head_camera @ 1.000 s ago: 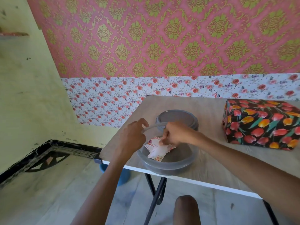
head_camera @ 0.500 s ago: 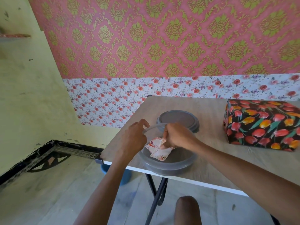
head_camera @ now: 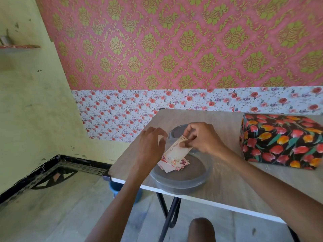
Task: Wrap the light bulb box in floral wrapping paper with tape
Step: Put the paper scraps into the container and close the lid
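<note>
Box (head_camera: 283, 140) in tulip paper sits on the right of the table (head_camera: 236, 189), apart from both hands. The right hand (head_camera: 202, 138) pinches a floral card (head_camera: 176, 152) above the clear tub (head_camera: 208, 173), over more cards (head_camera: 167, 167). The left hand (head_camera: 150, 145) curls at the tub's rim; grip unclear

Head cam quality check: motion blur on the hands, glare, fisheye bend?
Head view: left hand smeared by motion at the fingertips; right hand and the card it pinches sharp, script lettering visible. Head view: soft even light, no strong glare on the table; wrapped box crisp, cut off by the right edge. Head view: wallpaper border bows, wide-angle bend.
</note>
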Demonstrator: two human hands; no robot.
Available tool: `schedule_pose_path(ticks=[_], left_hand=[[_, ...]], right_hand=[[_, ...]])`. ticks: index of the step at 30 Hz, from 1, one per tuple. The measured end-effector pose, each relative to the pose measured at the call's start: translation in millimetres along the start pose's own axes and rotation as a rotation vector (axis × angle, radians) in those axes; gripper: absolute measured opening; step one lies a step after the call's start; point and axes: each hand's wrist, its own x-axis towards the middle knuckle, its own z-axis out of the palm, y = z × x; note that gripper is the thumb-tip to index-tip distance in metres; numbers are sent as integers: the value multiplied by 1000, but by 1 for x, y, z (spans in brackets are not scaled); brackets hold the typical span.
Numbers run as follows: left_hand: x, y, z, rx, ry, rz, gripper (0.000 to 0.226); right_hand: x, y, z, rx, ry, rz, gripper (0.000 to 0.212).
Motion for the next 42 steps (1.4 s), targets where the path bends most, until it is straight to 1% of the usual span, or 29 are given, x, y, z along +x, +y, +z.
schedule_pose_path(ticks=[1,3,4,6,8,11,16,19,27,34,37,42], left_hand=[[1,8,0,-97,-25,9,14],[2,24,0,-317,-144,12,13],[2,33,0,-390,-194,10,11],[0,49,1,-498,-236,-20,10],[1,61,4,-626,-255,-102,6],[6,80,13,-730,-337,-156,7],[10,107,21,-936,-431,-178,24],[12,119,26,-1003,-485,-191,30],[17,145,36,-1100,-639,-282,29],[15,165,40,-1055,-664,-274,23],[13,172,41,-1050,-666,-269,22],[10,180,41,-1038,-684,-250,21]], right_hand=[[-2,3,-5,22,13,-12,31],[-5,8,-13,102,24,-33,28],[-8,10,-18,141,37,-38,27],[-14,13,-26,194,70,-52,27],[-19,18,-32,223,115,-76,27],[-28,29,-45,229,210,-149,22],[-36,44,-67,238,331,-221,15],[-42,49,-79,237,368,-240,10],[-60,61,-108,172,401,-244,11],[-74,66,-122,122,440,-253,13],[-77,68,-127,146,443,-254,13],[-81,72,-133,115,437,-265,12]])
